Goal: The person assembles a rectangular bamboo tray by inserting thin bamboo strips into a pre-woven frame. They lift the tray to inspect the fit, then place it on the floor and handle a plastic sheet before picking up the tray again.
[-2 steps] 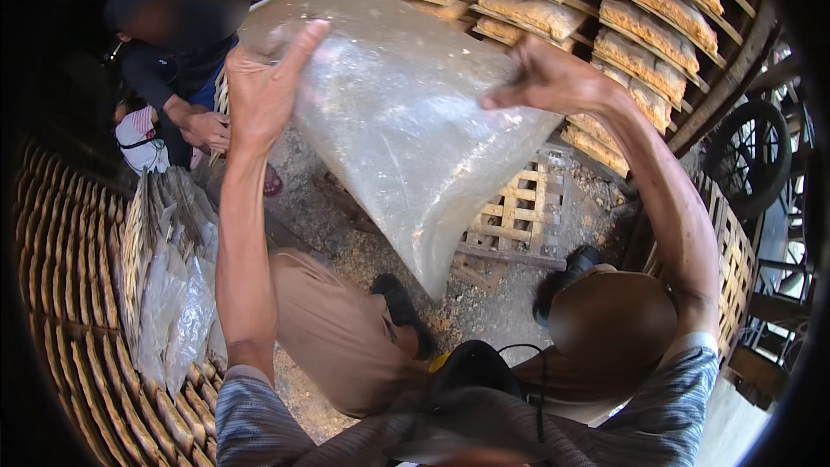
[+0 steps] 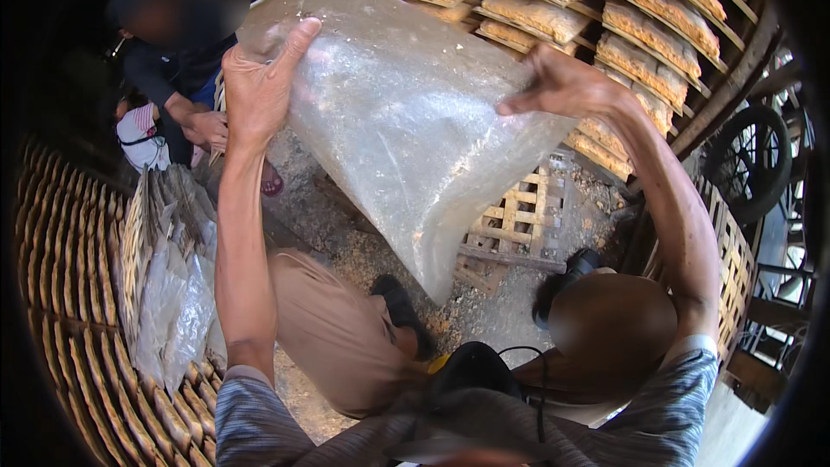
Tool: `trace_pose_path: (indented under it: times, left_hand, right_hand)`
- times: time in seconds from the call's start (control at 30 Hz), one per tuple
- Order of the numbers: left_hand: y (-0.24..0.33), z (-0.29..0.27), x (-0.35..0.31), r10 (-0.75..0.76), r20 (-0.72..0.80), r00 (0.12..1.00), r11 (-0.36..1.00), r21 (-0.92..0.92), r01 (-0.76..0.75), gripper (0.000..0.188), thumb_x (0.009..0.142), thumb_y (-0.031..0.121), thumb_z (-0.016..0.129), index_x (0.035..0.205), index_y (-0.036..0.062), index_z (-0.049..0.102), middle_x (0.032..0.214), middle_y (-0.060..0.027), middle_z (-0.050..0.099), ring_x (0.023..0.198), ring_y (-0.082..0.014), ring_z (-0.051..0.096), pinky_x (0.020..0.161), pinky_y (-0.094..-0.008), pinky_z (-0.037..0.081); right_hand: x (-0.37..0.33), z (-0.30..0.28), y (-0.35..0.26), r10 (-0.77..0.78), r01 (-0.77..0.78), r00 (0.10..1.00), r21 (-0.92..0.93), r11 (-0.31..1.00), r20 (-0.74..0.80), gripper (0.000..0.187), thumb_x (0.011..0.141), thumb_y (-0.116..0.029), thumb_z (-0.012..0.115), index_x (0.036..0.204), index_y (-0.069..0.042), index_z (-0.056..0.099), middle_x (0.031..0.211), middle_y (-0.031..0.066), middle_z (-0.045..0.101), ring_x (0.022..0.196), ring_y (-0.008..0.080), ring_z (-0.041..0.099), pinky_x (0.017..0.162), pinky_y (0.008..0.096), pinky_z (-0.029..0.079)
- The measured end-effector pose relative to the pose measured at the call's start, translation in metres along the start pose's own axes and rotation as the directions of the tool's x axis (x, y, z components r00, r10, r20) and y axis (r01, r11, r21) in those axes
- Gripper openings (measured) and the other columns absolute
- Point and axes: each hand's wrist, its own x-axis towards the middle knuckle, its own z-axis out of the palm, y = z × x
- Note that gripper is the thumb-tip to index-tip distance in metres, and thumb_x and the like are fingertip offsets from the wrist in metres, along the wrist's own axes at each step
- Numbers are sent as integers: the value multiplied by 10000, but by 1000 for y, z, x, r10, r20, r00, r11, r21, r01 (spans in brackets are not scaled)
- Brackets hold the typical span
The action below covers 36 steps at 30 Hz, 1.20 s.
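A large, cloudy, clear plastic sheet (image 2: 406,112) is stretched between my raised hands, with bits of residue on it and one corner hanging down toward the floor. My left hand (image 2: 264,91) grips its left edge, thumb on the near face and fingers hidden behind. At the right upper edge, my right hand (image 2: 566,86) pinches the sheet with bent fingers. More crumpled plastic sheets (image 2: 186,303) lie over a woven basket (image 2: 131,264) beside my left forearm. Below the held sheet, a woven bamboo tray (image 2: 523,212) rests low over the floor.
Shelves of orange-crusted slabs (image 2: 532,13) rise in front and to the right. Rows of thin slabs (image 2: 73,251) fill the left side. Another person (image 2: 177,78) sits at the upper left. A black wheel (image 2: 752,160) stands at the far right, and crumbs dot the floor (image 2: 484,320).
My right hand and the right part of the plastic sheet have shifted slightly to the right. The hanging corner has swung a little right too, while my left hand barely moved.
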Motion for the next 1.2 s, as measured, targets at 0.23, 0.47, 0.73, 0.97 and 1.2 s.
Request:
trace_pose_path:
  times: [0.23, 0.47, 0.73, 0.97, 1.2]
  left_hand:
    - [-23, 0, 3, 66, -112, 991, 998, 1, -67, 290, 983, 286, 755, 1067, 10, 766, 899, -36, 750, 769, -80, 641, 686, -249, 510]
    - [-17, -12, 6, -23, 153, 988, 986, -161, 48, 201, 967, 139, 747, 1101, -12, 742, 957, -76, 764, 866, -139, 718, 714, -262, 578]
    - [-20, -23, 11, 58, 21, 998, 966, 250, -62, 531, 933, 43, 718, 1433, 30, 542, 1236, -145, 715, 1039, -216, 717, 915, -342, 581]
    - [15, 61, -17, 610, 383, 693, 537, 443, -718, 492, 873, 184, 813, 1317, 48, 652, 1209, -175, 709, 1085, -290, 697, 909, -349, 558]
    - [9, 55, -15, 242, 539, 807, 892, 204, -404, 171, 971, 164, 709, 998, -4, 722, 690, -192, 637, 601, -288, 635, 614, -441, 491]
  right_hand:
    - [-3, 1, -5, 28, -22, 992, 50, 999, -121, 361, 857, -257, 859, 633, -62, 654, 619, 74, 633, 609, 205, 604, 599, 402, 511]
    - [-3, -3, 14, 31, -23, 996, 88, 996, -82, 363, 904, -221, 817, 1101, 43, 664, 917, 154, 691, 822, 233, 660, 779, 371, 556]
    - [-14, -7, 14, 140, -137, 960, 27, 990, -243, 694, 938, -442, 742, 1381, 66, 573, 1112, 244, 667, 952, 306, 665, 838, 424, 567]
    - [-15, 14, -65, -184, 179, 975, -50, 983, -128, 335, 929, -201, 739, 1185, 16, 740, 833, 179, 754, 726, 287, 713, 724, 443, 599]
    - [-10, 4, -50, -59, 16, 980, -219, 976, -192, 369, 874, -135, 726, 1224, -19, 735, 860, 189, 755, 737, 234, 712, 726, 428, 609]
